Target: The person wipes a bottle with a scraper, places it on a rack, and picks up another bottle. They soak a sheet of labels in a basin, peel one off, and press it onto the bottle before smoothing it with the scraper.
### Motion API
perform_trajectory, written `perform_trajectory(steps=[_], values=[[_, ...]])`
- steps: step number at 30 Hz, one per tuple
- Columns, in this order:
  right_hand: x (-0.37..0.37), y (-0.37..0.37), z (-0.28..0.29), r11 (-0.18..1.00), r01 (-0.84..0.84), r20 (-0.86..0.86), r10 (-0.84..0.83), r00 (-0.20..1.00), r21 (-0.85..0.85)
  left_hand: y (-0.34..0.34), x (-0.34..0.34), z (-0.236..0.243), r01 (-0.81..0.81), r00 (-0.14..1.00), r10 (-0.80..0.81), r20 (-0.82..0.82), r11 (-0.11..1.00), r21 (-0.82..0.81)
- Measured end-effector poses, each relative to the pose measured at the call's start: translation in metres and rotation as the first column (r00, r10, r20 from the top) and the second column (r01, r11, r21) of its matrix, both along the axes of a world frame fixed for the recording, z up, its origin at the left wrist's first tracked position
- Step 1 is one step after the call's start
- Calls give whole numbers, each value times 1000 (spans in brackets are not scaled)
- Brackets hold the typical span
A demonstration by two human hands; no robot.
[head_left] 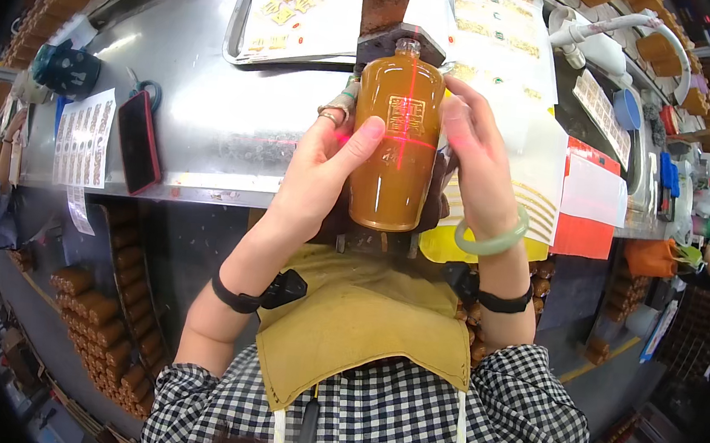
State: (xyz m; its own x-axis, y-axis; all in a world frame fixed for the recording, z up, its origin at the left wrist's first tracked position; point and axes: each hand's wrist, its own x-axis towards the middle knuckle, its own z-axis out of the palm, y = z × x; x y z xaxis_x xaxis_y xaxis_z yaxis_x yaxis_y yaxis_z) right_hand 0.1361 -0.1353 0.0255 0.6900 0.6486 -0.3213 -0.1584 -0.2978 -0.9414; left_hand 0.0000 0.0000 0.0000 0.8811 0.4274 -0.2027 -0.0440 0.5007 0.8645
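A glossy amber-brown bottle with a raised square emblem lies or leans in front of me, its narrow neck pointing away. Red light lines cross on its face. My left hand grips its left side, thumb on the front and ringed fingers, one with a wrap, reaching behind. On the opposite side, my right hand holds the shoulder and edge; its thumb is slightly blurred and some fingers are hidden. Beyond the neck is a dark angled support. A pale green bangle circles my right wrist.
A metal tray with gold label pieces stands at the far left of the metal bench. Left of it are a phone, a label sheet and a dark jar. A red folder lies right. Brown bottles are stacked below.
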Motion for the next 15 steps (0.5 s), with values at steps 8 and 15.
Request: perform_trajectory(steps=[8,15], values=[[-52,-36,9,977,31,295,-94,951,212,-1,-2,-1,13,1000,-13,-18,999,44],[-63,-31,1,993,14,521,-72,851,113,2,-3,0,13,1000,-12,-17,999,40]])
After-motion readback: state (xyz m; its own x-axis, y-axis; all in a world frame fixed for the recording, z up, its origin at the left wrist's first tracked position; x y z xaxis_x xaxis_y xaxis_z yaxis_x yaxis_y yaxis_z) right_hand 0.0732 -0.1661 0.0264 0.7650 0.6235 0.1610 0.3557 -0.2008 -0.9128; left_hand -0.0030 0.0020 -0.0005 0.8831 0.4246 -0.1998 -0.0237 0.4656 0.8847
